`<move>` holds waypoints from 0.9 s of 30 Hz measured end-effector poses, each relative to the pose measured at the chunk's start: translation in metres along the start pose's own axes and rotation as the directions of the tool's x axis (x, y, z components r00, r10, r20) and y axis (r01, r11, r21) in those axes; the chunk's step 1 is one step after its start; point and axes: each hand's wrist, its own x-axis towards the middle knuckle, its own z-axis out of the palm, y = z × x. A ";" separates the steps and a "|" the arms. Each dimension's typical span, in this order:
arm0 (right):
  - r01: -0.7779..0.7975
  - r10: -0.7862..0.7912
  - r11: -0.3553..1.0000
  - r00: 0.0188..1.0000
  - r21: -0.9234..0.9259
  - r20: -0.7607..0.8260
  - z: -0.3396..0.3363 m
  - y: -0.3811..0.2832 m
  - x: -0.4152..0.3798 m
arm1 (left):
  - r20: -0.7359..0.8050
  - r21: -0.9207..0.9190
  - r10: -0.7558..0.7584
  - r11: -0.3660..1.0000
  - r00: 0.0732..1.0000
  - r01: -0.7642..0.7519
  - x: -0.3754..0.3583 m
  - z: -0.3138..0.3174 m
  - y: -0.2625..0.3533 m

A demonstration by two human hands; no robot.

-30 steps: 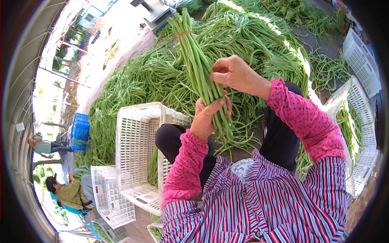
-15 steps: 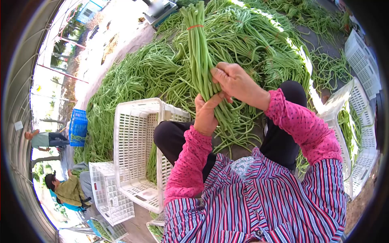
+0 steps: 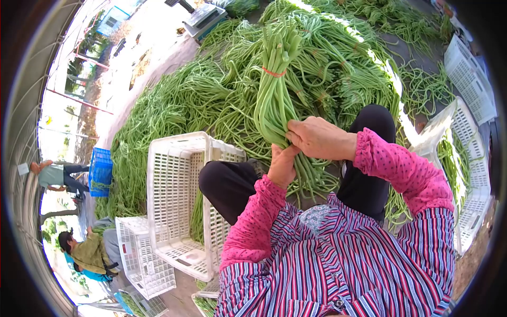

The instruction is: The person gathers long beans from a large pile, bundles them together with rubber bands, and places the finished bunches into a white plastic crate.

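Observation:
A bundle of long green beans (image 3: 275, 105) stands upright in front of me, with a red band (image 3: 273, 72) around its upper part. My left hand (image 3: 282, 165) is closed around the lower part of the bundle, its thumb along the stems. My right hand (image 3: 322, 138) is closed at the bundle's right side, thumb and fingers pressing on the beans just above the left hand. The loose tails hang below both hands, between my knees. Part of what the right fingers grip is hidden.
A large heap of long beans (image 3: 174, 105) spreads ahead. A white crate (image 3: 179, 259) with some beans stands left of my knee; another white crate (image 3: 478, 158) is at right. A blue crate (image 3: 100, 171) and two people are at far left. A scale (image 3: 206, 21) stands beyond.
The bundle has come down and slightly right, and its lower part now bows outward. Both hands have moved lower with it and still hold it.

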 end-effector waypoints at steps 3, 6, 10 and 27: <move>-0.122 0.105 0.959 0.991 0.255 0.078 -0.018 -0.006 0.005 | 0.172 0.096 0.037 0.994 0.984 -0.054 0.005 -0.003 0.001; -0.236 0.213 0.753 0.971 0.615 0.111 -0.025 -0.003 0.015 | 0.219 0.113 0.178 0.972 0.959 -0.206 0.009 0.014 0.009; 0.046 0.156 0.666 0.967 0.745 -0.200 -0.033 -0.016 0.029 | 0.177 0.527 0.286 0.780 0.942 -0.336 0.017 0.019 0.022; 0.236 0.024 0.823 0.895 0.517 -0.446 0.008 -0.032 0.024 | 0.026 0.258 0.499 0.834 0.866 -0.488 0.030 0.071 0.118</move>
